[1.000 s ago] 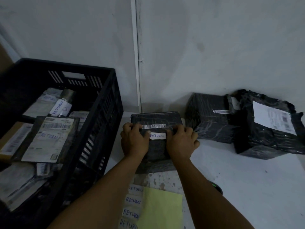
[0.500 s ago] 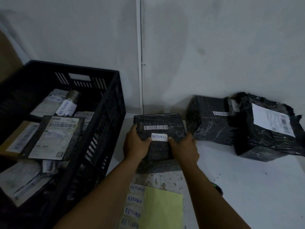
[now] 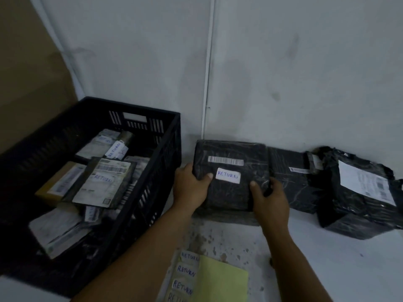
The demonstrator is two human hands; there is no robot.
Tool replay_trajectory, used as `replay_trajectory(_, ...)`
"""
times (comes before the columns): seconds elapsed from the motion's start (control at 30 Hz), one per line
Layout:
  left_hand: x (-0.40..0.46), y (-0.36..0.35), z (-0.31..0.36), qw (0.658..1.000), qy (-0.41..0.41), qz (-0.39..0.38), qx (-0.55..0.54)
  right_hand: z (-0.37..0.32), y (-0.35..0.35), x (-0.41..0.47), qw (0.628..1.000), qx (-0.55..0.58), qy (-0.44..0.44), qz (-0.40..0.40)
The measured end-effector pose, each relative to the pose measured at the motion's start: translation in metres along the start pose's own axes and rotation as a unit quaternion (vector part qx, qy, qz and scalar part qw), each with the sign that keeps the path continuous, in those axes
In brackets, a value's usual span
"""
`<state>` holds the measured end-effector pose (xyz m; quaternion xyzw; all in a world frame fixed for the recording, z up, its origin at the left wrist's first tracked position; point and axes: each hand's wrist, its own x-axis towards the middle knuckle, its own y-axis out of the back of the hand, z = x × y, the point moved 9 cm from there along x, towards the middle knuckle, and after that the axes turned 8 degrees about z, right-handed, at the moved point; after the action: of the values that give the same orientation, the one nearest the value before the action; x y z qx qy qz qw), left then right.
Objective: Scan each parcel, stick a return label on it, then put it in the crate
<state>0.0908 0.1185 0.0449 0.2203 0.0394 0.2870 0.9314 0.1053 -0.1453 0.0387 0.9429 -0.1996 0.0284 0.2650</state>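
Parcel in hand: the black-wrapped parcel sits low over the white table, just right of the crate, gripped at both side edges, so it looks ready to be carried across rather than worked on.
Label sheet: nearest the camera, in front of the parcel, a strip of handwritten RETURN stickers lies beside a yellow backing sheet, kept close so the next label is within easy reach.
Left hand: clamps the parcel's left edge, thumb curled over the top face beside the sticker, fingers hidden underneath.
Right hand: grips the right edge the same way, thumb on top; the two-sided hold keeps the face level.
Return label: stuck flat on the parcel's top, below its barcode strip, leaving the code readable.
Crate: black, slotted, just left of the parcel, already holding several labelled parcels; probably the next stop.
Waiting parcels: two more black parcels stand right of the held one, against the wall, showing no RETURN sticker, so likely still to do.
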Motion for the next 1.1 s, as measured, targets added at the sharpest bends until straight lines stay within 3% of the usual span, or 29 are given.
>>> replay_trajectory(0.2, 0.018, 0.068, 0.080, 0.995, -0.083, 0.048, -0.029, -0.097, 0.029, 0.004, 0.992, 0.091, 0.078, 0.046)
replay_trajectory(0.5, 0.050, 0.237, 0.135, 0.963, -0.174, 0.199, -0.047, -0.249, -0.006, -0.034, 0.970, 0.182, 0.157, -0.020)
replay_trajectory(0.77, 0.066, 0.367, 0.059, 0.966, -0.098, 0.239, -0.011, -0.306, -0.106, -0.115, 0.954, 0.200, 0.173, -0.143)
replay_trajectory(0.97, 0.049, 0.413, -0.016, 0.969, -0.015, 0.221, 0.108, -0.285, -0.168, -0.179, 0.941, 0.134, 0.175, -0.257)
replay_trajectory(1.1, 0.033, 0.425, -0.051, 0.964, 0.006, 0.212, 0.159, -0.275, -0.191, -0.222, 0.911, 0.086, 0.206, -0.347)
